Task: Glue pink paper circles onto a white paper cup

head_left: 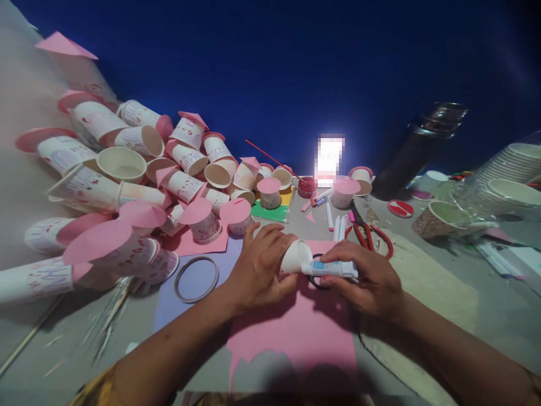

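Tilted on its side, a white paper cup [295, 256] is gripped by my left hand [264, 259], its rim or base edge facing right. My right hand [367, 276] pinches a white and blue glue tube [333, 269], whose tip touches the edge of the cup. Under both hands lies a sheet of pink paper [291, 332] with scalloped cutouts along its near edge. Part of a dark ring shows behind the tube, mostly hidden. Red-handled scissors [369, 239] rest just beyond my right hand.
Many decorated cups with pink paper tops [186, 186] are heaped at the left. A grey ring [196, 279] lies on purple paper. Markers [338, 228], a dark flask [416, 152], a bagged cup stack [502, 175] and a brown patterned cup [439, 217] stand toward the back and right.
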The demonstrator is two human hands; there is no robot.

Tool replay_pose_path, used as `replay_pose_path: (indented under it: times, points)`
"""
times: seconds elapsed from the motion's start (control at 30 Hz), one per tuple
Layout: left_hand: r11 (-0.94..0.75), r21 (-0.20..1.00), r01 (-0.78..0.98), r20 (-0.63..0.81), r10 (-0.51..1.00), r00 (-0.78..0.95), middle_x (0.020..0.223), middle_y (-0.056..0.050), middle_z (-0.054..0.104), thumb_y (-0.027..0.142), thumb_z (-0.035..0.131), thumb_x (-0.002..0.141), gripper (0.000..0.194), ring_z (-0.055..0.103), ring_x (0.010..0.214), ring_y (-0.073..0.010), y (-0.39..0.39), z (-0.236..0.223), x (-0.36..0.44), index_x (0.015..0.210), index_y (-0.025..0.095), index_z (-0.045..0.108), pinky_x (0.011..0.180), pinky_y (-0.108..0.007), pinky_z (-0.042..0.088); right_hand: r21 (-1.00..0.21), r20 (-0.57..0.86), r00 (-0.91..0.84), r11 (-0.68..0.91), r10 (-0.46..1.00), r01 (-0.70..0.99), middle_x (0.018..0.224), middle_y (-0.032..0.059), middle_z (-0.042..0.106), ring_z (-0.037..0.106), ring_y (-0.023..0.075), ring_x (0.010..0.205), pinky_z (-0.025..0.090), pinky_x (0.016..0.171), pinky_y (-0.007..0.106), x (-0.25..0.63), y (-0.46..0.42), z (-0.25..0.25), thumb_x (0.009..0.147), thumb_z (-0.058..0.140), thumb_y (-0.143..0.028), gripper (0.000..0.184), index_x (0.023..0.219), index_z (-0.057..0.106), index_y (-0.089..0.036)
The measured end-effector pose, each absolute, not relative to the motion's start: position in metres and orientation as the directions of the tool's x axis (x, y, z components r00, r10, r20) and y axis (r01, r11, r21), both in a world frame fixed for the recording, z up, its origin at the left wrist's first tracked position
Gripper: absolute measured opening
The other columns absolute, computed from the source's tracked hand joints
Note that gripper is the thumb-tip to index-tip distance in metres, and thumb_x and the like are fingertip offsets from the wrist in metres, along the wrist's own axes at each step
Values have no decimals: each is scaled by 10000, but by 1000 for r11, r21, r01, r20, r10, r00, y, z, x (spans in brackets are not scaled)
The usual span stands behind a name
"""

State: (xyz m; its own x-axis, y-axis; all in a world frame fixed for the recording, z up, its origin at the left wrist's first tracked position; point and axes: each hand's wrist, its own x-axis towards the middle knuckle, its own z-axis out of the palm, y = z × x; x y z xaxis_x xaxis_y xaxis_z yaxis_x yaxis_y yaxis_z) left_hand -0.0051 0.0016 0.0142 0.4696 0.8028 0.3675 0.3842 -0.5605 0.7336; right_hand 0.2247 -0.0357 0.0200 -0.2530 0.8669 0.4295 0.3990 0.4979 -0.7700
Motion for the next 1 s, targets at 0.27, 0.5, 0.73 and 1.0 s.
replay_pose_path:
  times: [0.27, 0.5, 0.73, 1.0]
  points:
    - [-646, 680, 346, 384, 716, 583, 1184, -122, 737, 131, 771, 654, 605, 503, 1360, -455, -7, 10, -4, 1237, 286, 734, 1231, -590, -33, -741, 454, -85, 428, 887, 517, 764, 48, 729, 653, 214, 649, 521, 633, 339, 223, -36, 28, 837, 730, -389, 131, 880, 701, -268]
    - [-594, 723, 352, 438, 789, 430, 1118, -99, 758, 155, 791, 637, 498, 558, 1299, -430, -4, 13, -1, 1122, 264, 760, 1224, -580, 115, -885, 232, 22, 202, 972, 419, 553, -33, 582, 486, 136, 459, 384, 469, 274, 230, -28, 26, 845, 715, -405, 175, 829, 637, -248]
    - [-659, 533, 530, 492, 751, 439, 1142, -107, 749, 229, 686, 747, 418, 612, 1231, -343, 0, 10, -3, 1164, 195, 659, 1092, -543, 349, -754, 496, -177, 523, 850, 398, 688, -14, 682, 582, 126, 493, 427, 444, 231, 228, -34, 20, 884, 713, -277, 83, 903, 651, -226]
    - [-751, 364, 551, 430, 660, 616, 1135, -86, 747, 214, 672, 723, 505, 564, 1310, -365, -9, 9, -1, 1227, 211, 634, 1186, -625, 145, -496, 717, -306, 766, 627, 409, 829, 40, 728, 693, 184, 703, 548, 618, 279, 225, -36, 19, 943, 665, -236, 99, 1039, 649, -221]
